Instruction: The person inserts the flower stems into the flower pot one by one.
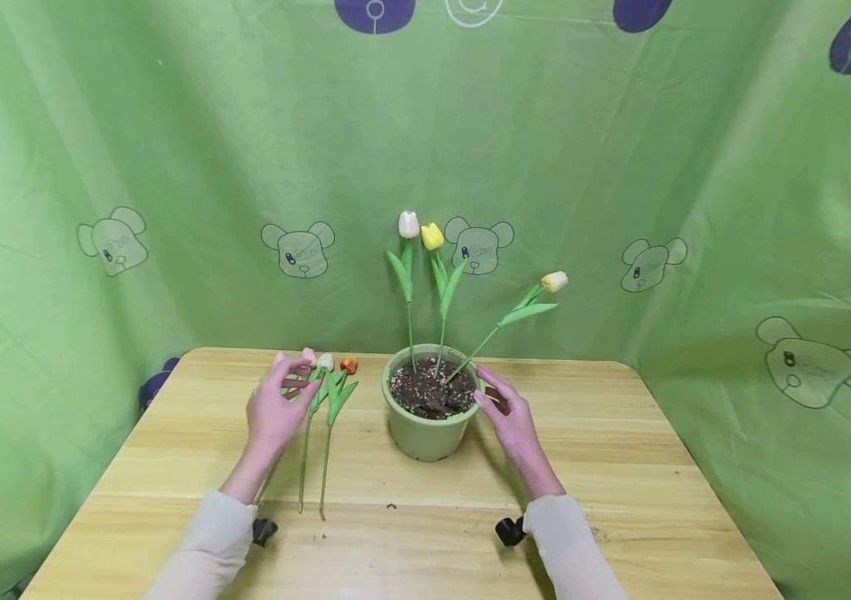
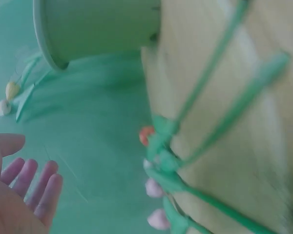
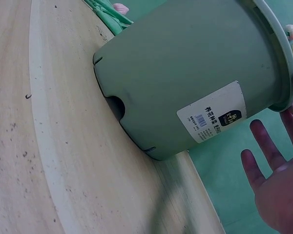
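My left hand point(image 1: 278, 404) hovers over tulips lying on the table, fingers spread and holding nothing. Among these tulips are an orange one point(image 1: 349, 365), a white one point(image 1: 325, 362) and pink ones point(image 2: 158, 219), their green stems pointing toward me; the hand partly hides them in the head view. At the light green flowerpot point(image 1: 428, 433), my right hand point(image 1: 509, 417) has its thumb and forefinger at the right rim, its other fingers extended apart from the wall. Standing in the pot's dark soil point(image 1: 425, 387) are a white tulip point(image 1: 408, 225), a yellow tulip point(image 1: 433, 236) and a pale yellow tulip point(image 1: 554, 282) leaning right.
The wooden table point(image 1: 620, 500) has soil crumbs scattered near its front. A green curtain point(image 1: 545, 125) with printed bear heads hangs behind and at both sides. A label point(image 3: 212, 112) is stuck on the pot's side.
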A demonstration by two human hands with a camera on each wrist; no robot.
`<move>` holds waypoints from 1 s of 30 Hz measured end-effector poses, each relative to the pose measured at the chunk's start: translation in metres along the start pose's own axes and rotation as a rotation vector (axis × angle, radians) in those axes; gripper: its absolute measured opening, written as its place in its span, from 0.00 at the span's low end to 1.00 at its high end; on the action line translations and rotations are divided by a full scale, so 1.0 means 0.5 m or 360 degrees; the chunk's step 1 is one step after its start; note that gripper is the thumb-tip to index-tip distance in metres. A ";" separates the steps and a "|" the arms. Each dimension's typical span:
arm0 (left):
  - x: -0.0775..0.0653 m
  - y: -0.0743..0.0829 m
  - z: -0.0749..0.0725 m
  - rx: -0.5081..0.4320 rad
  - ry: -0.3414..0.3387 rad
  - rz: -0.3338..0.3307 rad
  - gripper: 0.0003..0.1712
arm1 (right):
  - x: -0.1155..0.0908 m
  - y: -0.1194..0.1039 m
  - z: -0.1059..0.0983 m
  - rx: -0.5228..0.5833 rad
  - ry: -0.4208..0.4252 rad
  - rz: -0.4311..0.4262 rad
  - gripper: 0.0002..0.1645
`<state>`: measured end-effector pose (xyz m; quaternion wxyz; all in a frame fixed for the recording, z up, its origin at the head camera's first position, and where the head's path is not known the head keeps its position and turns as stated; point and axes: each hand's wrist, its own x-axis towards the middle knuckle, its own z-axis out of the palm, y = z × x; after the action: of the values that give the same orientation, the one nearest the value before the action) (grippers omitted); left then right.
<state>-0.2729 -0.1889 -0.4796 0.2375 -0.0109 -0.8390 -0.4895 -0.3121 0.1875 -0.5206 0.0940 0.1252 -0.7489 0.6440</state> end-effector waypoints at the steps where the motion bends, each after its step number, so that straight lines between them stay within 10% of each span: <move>1: -0.005 -0.006 -0.009 0.0022 -0.0003 -0.0030 0.22 | 0.000 0.000 0.000 0.0005 0.0002 0.0006 0.30; 15: -0.053 -0.118 -0.106 0.0275 -0.0211 -0.0466 0.26 | 0.002 0.004 -0.002 0.0030 -0.0021 -0.0010 0.30; 30: -0.062 -0.175 -0.107 0.0306 -0.0446 -0.0727 0.32 | 0.002 0.007 -0.004 0.0023 -0.0025 -0.0050 0.30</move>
<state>-0.2467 -0.2723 -0.5419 0.0028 0.1335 -0.8869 -0.4423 -0.3141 0.1901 -0.5232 0.0973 0.1426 -0.7428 0.6469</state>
